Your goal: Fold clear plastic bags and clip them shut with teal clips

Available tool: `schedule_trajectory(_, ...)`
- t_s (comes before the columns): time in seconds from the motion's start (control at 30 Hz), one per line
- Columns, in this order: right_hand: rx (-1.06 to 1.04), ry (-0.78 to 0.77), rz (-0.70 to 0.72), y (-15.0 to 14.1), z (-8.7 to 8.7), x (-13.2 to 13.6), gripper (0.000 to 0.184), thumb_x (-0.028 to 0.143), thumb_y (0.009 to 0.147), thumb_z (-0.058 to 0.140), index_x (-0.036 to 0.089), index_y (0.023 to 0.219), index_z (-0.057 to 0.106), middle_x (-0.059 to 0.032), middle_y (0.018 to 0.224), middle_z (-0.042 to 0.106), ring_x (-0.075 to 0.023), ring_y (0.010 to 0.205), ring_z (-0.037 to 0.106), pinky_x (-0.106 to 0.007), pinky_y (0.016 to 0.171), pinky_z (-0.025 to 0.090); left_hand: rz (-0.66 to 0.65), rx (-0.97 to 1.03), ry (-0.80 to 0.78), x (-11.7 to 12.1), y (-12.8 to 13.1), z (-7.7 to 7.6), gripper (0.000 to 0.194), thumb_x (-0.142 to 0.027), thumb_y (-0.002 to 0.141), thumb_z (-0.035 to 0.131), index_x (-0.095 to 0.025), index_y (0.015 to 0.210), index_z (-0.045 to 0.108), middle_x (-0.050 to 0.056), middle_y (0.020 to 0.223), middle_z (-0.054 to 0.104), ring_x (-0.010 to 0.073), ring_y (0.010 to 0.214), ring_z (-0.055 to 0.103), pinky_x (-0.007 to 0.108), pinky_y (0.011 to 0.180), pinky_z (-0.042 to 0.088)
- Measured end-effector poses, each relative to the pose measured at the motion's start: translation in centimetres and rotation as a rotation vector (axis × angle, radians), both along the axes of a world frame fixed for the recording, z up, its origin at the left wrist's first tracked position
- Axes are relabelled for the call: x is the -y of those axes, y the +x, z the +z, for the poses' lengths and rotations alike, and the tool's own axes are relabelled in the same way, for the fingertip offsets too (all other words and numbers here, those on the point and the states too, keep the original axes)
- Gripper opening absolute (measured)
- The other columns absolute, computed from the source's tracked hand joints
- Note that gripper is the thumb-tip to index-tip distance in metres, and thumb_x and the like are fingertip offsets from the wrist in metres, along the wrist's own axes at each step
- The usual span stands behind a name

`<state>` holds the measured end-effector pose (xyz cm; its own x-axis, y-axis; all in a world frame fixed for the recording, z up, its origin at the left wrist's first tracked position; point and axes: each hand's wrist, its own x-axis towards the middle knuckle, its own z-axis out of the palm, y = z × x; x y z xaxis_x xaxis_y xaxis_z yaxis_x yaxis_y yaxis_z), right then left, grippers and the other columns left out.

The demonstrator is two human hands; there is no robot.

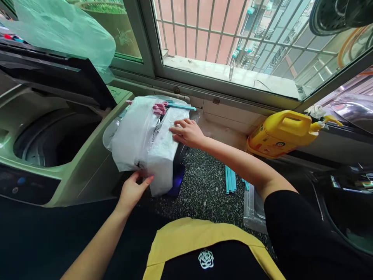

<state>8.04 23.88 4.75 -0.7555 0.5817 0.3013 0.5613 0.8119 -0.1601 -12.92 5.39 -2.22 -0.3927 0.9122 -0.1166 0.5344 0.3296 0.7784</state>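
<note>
Packaging (pixel 161 151): left hand (pixel 131 192) at lower edge, thumb and fingers parted; right hand (pixel 189 134) on top, fingers slightly spread.

Looks like a home laundry corner: top-load washer (pixel 87 155), lid up, left of the left hand (pixel 132 192); yellow pump jug (pixel 281 134) right of the right hand (pixel 189 133); barred window (pixel 227 33) beyond both, planter (pixel 126 29) past its left pane, buildings (pixel 191 42) outside.

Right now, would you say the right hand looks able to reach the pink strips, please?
Probably yes: the right hand is at the white bag, close to the pink strips, with nothing visibly blocking the way.
</note>
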Motion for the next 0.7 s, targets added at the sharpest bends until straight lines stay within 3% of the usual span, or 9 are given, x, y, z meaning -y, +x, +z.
schedule_trajectory(0.1, -0.044, -0.018, -0.012, -1.1, 0.3, -0.2, 0.036, 0.041, 0.092, 0.044, 0.025, 0.121, 0.058, -0.0092, 0.126, 0.055, -0.0270, 0.111, 0.047, -0.042, 0.091, 0.038, 0.016, 0.078, 0.010, 0.2, -1.5, 0.4, 0.040, -0.054, 0.064, 0.058, -0.017, 0.077, 0.062, 0.006, 0.076, 0.068, 0.0237, 0.075, 0.063, 0.034, 0.074, 0.051)
schedule_trajectory(0.17, -0.159, -0.006, -0.046, 0.3, -0.1, -0.8, 0.036, 0.039, 0.093, 0.042, 0.023, 0.123, 0.055, -0.0092, 0.126, 0.054, -0.0258, 0.113, 0.046, -0.042, 0.094, 0.038, 0.171, -0.004, 0.074, 1.2, -2.9, -0.2, 0.038, -0.050, 0.067, 0.058, -0.017, 0.084, 0.062, 0.006, 0.081, 0.067, 0.0232, 0.078, 0.062, 0.035, 0.075, 0.050)
schedule_trajectory(0.3, -0.420, 0.035, -0.346, 8.6, -2.9, -2.3, 0.034, 0.030, 0.094, 0.035, 0.022, 0.122, 0.053, -0.0091, 0.120, 0.055, -0.0224, 0.114, 0.048, -0.038, 0.095, 0.039, 0.441, -0.239, 0.253, 5.1, -3.1, -4.8, 0.031, -0.037, 0.084, 0.036, -0.016, 0.097, 0.055, 0.007, 0.090, 0.062, 0.0218, 0.085, 0.060, 0.038, 0.076, 0.050)
schedule_trajectory(0.37, -0.382, 0.008, -0.576, 13.9, -5.2, -2.7, 0.034, 0.026, 0.093, 0.035, 0.019, 0.119, 0.054, -0.0109, 0.116, 0.057, -0.0235, 0.110, 0.050, -0.038, 0.095, 0.040, 0.346, -0.244, 0.203, 6.6, -0.6, -7.8, 0.025, -0.035, 0.081, 0.040, -0.018, 0.081, 0.058, 0.005, 0.074, 0.060, 0.0207, 0.070, 0.058, 0.036, 0.066, 0.050)
schedule_trajectory(0.4, -0.285, -0.043, -0.694, 16.2, -6.4, -2.7, 0.034, 0.024, 0.091, 0.036, 0.016, 0.119, 0.055, -0.0130, 0.115, 0.057, -0.0246, 0.110, 0.051, -0.038, 0.095, 0.040, 0.192, -0.227, 0.167, 6.9, 1.1, -9.1, 0.023, -0.035, 0.078, 0.045, -0.019, 0.073, 0.061, 0.004, 0.070, 0.060, 0.0195, 0.066, 0.057, 0.033, 0.064, 0.049)
schedule_trajectory(0.43, -0.139, -0.115, -0.802, 18.3, -7.5, -2.6, 0.035, 0.022, 0.090, 0.039, 0.012, 0.120, 0.054, -0.0155, 0.117, 0.056, -0.0260, 0.111, 0.050, -0.038, 0.097, 0.039, -0.105, -0.262, 0.137, 6.7, 3.0, -10.1, 0.023, -0.033, 0.079, 0.046, -0.020, 0.075, 0.064, 0.005, 0.071, 0.061, 0.0197, 0.070, 0.058, 0.032, 0.067, 0.048)
schedule_trajectory(0.5, 0.155, -0.255, -0.954, 21.2, -9.4, -2.1, 0.039, 0.021, 0.089, 0.040, 0.007, 0.124, 0.051, -0.0191, 0.126, 0.052, -0.0285, 0.116, 0.048, -0.038, 0.098, 0.038, -0.433, -0.432, 0.096, 5.3, 6.7, -11.3, 0.030, -0.032, 0.083, 0.047, -0.019, 0.100, 0.068, 0.009, 0.081, 0.063, 0.0229, 0.081, 0.057, 0.034, 0.073, 0.046)
schedule_trajectory(0.6, 0.312, -0.331, -1.008, 23.1, -11.3, -1.5, 0.039, 0.018, 0.088, 0.041, 0.007, 0.124, 0.051, -0.0194, 0.129, 0.052, -0.0289, 0.116, 0.048, -0.037, 0.096, 0.038, -0.461, -0.685, -0.016, 1.8, 10.2, -11.5, 0.039, -0.032, 0.087, 0.046, -0.018, 0.119, 0.062, 0.013, 0.092, 0.060, 0.0263, 0.086, 0.054, 0.037, 0.073, 0.043)
schedule_trajectory(0.7, 0.363, -0.351, -0.995, 23.6, -12.4, -1.7, 0.039, 0.020, 0.088, 0.044, 0.011, 0.125, 0.051, -0.0167, 0.130, 0.053, -0.0273, 0.116, 0.049, -0.036, 0.095, 0.039, -0.453, -0.762, -0.065, -0.4, 10.6, -11.2, 0.038, -0.033, 0.088, 0.045, -0.018, 0.118, 0.064, 0.014, 0.095, 0.058, 0.0274, 0.088, 0.052, 0.037, 0.073, 0.042)
